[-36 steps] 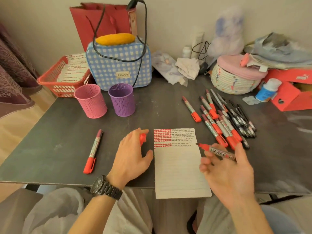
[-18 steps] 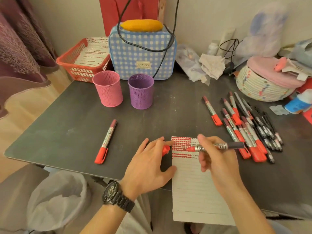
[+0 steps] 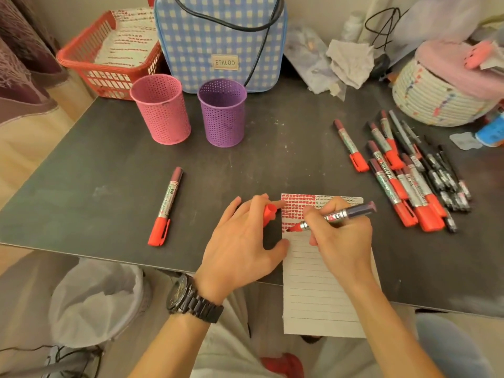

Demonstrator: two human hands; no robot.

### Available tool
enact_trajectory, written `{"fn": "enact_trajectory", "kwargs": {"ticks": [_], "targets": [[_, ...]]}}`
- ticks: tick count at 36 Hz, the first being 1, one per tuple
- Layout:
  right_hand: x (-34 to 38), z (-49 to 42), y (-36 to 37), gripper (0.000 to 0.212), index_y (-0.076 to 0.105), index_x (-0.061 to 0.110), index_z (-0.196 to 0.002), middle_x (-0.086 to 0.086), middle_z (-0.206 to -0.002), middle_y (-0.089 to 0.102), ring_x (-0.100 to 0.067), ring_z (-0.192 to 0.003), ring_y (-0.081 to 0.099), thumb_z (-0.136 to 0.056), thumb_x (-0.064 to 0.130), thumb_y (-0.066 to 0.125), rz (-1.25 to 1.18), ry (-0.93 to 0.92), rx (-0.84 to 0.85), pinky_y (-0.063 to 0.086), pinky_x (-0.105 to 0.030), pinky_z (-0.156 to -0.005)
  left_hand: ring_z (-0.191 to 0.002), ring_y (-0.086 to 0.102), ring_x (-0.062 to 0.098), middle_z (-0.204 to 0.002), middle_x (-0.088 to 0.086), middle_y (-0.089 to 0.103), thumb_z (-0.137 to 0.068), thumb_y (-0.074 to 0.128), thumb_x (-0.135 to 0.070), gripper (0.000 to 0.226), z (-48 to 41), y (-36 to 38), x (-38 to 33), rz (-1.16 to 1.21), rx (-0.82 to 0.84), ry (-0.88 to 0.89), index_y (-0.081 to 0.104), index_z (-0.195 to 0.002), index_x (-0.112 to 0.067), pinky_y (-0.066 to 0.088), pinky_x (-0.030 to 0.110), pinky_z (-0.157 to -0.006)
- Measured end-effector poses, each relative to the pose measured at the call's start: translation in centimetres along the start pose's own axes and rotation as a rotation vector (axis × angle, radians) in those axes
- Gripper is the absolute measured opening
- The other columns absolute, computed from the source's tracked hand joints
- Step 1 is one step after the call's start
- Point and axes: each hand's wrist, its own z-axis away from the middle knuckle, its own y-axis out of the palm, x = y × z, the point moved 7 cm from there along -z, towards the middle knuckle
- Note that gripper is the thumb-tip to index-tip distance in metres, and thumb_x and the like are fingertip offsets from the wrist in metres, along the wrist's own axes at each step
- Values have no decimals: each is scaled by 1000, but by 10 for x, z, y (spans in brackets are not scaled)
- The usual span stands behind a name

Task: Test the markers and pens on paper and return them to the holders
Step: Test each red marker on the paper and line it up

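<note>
Head view: right hand (image 3: 346,241) gripped the uncapped red-and-silver marker (image 3: 336,215), nib on the white lined paper (image 3: 316,296) at the table's (image 3: 109,192) near edge; left hand (image 3: 240,246) pinched its red cap (image 3: 269,214) (ready for recapping).

The table (image 3: 259,159) bears a pink holder (image 3: 161,109), purple holder (image 3: 222,113), lone marker (image 3: 166,205), paper (image 3: 319,296) and heaped markers (image 3: 409,181).

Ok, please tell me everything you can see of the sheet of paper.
The paper, a white lined sheet, lies flat, its near end over the table edge. Red marks cover its top left. The right hand rests on it, holding a marker tip-down on it; the left hand, holding the cap, touches its left edge.
</note>
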Motion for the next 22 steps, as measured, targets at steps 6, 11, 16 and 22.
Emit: {"fn": "enact_trajectory", "kwargs": {"ticks": [6,11,16,22], "targets": [[1,0,2,35,59,26,-59,5,-49,63,-7,-48,62,-89,12,72,38,-19,0,48,-16,-53,-139,40,7,-147,-17,51,-81,56,-61,49,-2,1,4,0,7,-37,27,-111,-35,12,31,-125],[4,0,4,33,60,24,-60,8,-50,63,-6,-49,64,-89,11,72,62,-29,2,47,-11,-53,-139,41,7,-147,-19,50,-80,57,-62,50,-3,0,3,5,15,-47,18,-105,-43,10,29,-123],[6,0,5,31,62,21,-63,8,-51,64,-4,-50,65,-89,12,73,79,-29,10,47,-9,-54,-138,41,6,-144,-18,53,-80,62,-57,51,-2,-2,2,18,-6,-37,19,-104,-43,15,31,-124],[7,1,6,32,61,24,-63,9,-53,65,-4,-53,67,-90,12,73,99,-32,17,48,-8,-54,-139,41,5,-144,-20,53,-80,60,-60,51,-2,-2,2,22,-4,-34,18,-104,-43,14,32,-124]]}}
